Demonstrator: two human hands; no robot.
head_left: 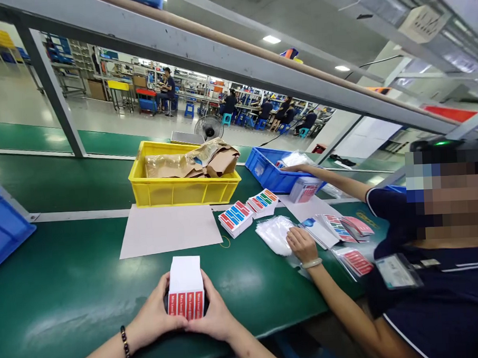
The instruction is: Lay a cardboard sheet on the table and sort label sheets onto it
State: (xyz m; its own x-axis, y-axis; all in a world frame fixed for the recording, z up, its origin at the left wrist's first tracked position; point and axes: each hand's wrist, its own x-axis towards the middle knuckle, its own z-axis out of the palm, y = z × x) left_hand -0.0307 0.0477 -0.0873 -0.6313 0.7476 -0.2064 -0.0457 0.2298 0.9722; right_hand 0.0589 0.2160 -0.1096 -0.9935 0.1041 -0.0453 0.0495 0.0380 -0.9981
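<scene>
Hands, left (155, 314) and right (215, 314), clasp one squared stack of red-striped label cards (186, 289) upright on the near worktop (69, 292); two sorted stacks (236, 217) lie farther right.

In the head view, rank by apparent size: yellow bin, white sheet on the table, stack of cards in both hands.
1. yellow bin
2. white sheet, close to the bin in area
3. stack of cards, smallest despite being nearest

The worktop (69, 292) is smooth green matting with a soft sheen. On it lie a matt white paper sheet (170, 229) and a glossy plastic yellow crate (180, 191) (crumpled brown paper (218, 161) inside). The label stack (185, 287) looks like matt paper.
</scene>
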